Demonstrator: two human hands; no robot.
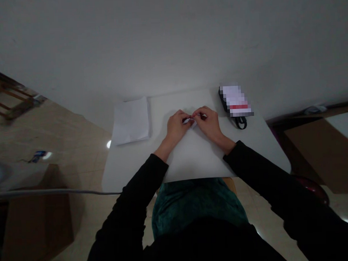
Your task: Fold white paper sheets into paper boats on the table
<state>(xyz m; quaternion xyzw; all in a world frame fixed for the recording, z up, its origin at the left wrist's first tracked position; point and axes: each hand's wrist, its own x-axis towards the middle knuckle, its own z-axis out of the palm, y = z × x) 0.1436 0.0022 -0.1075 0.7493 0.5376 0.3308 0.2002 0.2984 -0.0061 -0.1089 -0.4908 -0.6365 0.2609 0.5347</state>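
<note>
Above the middle of the white table [192, 160], my left hand [177, 127] and my right hand [208, 124] meet fingertip to fingertip. Both are closed in a pinch on a small white piece of paper [194, 124], mostly covered by the fingers. Its exact shape and folds are too small and dim to make out. To the left of my left hand lies a stack of white paper sheets [131, 121], slightly uneven at the edges.
At the table's back right is a black case [223, 99] with a loop strap [241, 123], its top blurred out. A wall [170, 42] rises behind the table. Cardboard boxes [325, 151] stand to the right and lower left. A grey cable [64, 191] crosses at left.
</note>
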